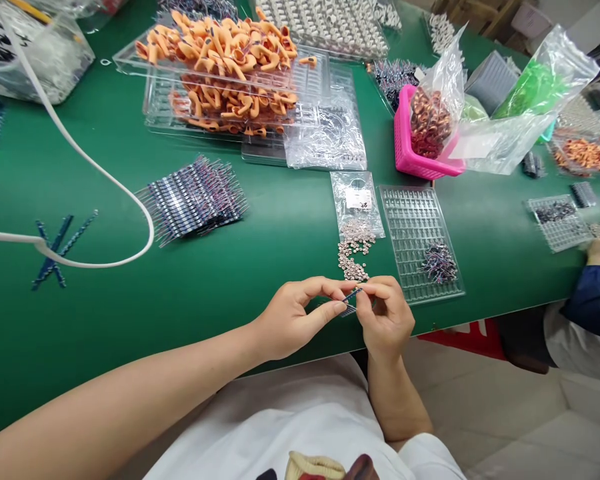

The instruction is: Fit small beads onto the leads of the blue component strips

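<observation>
Near the table's front edge, my left hand (293, 317) pinches a narrow blue circuit-board strip (351, 295) between thumb and fingers. Thin wires stick out below the strip. My right hand (387, 320) is closed at the strip's right end, thumb against forefinger; any tiny part between those fingertips is hidden. Just beyond my fingers lies a scatter of small round pinkish parts (354, 260), spilling from a clear labelled bag (357, 200). To the right of it, a clear ribbed tray (405, 227) carries a pile of small wired pieces (439, 262).
Rows of wired blue strips (195, 200) lie left, beside a white cable (105, 175) and crossed loose strips (55, 257). Stacked trays hold orange earpiece-like shells (230, 50). A pink basket (405, 150) stands back right. Another person's sleeve (597, 300) shows at far right.
</observation>
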Motion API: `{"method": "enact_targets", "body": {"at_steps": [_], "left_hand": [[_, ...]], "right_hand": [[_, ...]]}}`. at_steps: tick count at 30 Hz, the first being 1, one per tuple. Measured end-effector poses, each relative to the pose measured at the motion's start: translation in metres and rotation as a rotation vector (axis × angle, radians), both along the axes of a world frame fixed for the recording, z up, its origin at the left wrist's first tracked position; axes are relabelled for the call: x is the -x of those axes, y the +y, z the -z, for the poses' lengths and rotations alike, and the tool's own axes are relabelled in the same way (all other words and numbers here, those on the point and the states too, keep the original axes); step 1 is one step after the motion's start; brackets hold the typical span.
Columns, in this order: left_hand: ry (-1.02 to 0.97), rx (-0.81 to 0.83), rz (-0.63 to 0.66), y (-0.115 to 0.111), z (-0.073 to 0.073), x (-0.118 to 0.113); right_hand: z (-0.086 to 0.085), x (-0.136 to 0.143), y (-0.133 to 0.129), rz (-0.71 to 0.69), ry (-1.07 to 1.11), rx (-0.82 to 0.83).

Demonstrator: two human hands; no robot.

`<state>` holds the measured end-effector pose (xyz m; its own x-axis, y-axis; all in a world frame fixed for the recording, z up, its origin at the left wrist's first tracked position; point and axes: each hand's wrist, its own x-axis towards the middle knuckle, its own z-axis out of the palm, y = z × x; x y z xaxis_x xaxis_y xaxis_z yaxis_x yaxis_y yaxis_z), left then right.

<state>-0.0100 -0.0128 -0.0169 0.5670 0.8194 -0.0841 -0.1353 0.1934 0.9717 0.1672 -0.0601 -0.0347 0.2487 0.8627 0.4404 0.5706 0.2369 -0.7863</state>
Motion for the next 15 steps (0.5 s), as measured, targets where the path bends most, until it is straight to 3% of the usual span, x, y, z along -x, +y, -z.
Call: {"method": "enact_targets", "body": {"at_steps": [15], "left_hand": [[0.018,0.009,-0.002,0.0011,-0.0034,-0.0009]], "right_hand": [[0.0008,0.0013,-0.0015,0.053,-0.269,-0.102]]}}
